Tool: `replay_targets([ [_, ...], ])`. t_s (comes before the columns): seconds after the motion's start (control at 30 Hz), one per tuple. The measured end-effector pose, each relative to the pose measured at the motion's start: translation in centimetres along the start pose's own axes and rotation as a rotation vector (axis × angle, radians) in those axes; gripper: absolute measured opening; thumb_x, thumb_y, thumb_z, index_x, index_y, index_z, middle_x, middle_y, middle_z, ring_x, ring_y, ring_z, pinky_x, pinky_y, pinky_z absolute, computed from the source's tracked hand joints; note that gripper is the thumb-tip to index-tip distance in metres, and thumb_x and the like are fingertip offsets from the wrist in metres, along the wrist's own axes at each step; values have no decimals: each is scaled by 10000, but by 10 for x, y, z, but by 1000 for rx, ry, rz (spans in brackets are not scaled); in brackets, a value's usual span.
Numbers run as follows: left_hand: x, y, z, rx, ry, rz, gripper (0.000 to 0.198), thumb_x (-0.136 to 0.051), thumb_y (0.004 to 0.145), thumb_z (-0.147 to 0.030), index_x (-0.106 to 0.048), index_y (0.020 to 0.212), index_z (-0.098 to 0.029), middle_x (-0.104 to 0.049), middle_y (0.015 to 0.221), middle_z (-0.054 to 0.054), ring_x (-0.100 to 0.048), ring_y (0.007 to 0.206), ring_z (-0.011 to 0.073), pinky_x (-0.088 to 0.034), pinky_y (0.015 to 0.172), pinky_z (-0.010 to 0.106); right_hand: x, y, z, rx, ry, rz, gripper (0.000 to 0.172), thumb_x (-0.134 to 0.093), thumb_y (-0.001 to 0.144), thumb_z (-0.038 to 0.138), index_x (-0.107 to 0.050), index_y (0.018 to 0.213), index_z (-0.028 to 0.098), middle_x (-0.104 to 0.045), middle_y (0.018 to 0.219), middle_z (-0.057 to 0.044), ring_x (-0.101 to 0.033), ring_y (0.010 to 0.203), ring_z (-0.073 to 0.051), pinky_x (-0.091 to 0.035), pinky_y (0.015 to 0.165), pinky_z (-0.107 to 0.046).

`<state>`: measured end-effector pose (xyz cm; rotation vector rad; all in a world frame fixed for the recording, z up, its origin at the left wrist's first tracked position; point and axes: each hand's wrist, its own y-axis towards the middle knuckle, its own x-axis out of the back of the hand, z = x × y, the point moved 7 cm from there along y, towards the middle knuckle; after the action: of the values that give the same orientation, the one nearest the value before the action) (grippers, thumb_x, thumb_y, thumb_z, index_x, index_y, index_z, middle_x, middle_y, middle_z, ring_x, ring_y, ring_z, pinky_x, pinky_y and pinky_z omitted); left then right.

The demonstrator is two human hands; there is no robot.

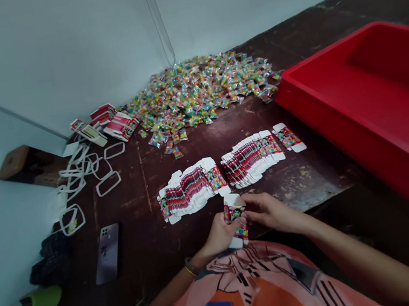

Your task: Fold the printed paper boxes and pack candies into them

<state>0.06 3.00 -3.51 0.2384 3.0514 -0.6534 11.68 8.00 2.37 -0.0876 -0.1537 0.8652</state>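
Note:
Close to my body, a small printed candy box [236, 214] with white end flaps is between my two hands. My left hand [220, 233] grips its left side, thumb across the printed face. On the other side, the fingers of my right hand [266, 210] pinch the box near its upper right edge. Just beyond lie two fanned rows of flat boxes, a left row [190, 189] and a right row [250, 158]. One separate flat box [288, 137] rests right of the rows.
A heap of wrapped candies [202, 91] lies against the wall. A large red tray [372, 111] stands at right. On the left are box stacks [120, 126], white loops [108, 183], a wooden box [30, 165], a phone [107, 253] and a green cup [45, 304].

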Motion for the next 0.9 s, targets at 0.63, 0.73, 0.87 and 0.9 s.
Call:
replay_targets([
  [0.63, 9, -23, 17, 164, -441, -119, 392, -614, 689, -213, -529, 1071, -204, -590, 768, -16, -554, 696, 137, -423, 682, 260, -34, 0, -42, -208, 282, -24, 191, -664, 791, 330, -716, 770, 148, -643, 816, -28, -582, 687, -114, -463, 666, -244],
  [0.73, 0, -22, 27, 299, -686, -3, 564, -533, 656, -146, -456, 1212, -201, -637, 860, 25, -603, 788, 187, -451, 735, 318, -36, 7, -27, -76, 67, -35, 338, -547, 878, 387, -734, 729, 148, -644, 850, -56, -601, 785, -154, -460, 706, -265],
  [0.87, -3, -29, 28, 334, -798, 110, 549, -524, 693, -172, -465, 1238, -210, -638, 1033, 76, -636, 839, 217, -464, 762, 359, -40, 15, -40, -179, 122, 14, 272, -619, 819, 383, -748, 900, 158, -653, 841, -53, -597, 643, -139, -477, 588, -262],
  [0.9, -3, -30, 28, 326, -816, 134, 564, -536, 688, -166, -468, 1247, -210, -629, 1076, 86, -637, 872, 225, -462, 782, 363, -39, 16, -39, -165, 99, 22, 254, -616, 823, 357, -746, 924, 163, -658, 849, -55, -605, 662, -144, -486, 609, -267],
])
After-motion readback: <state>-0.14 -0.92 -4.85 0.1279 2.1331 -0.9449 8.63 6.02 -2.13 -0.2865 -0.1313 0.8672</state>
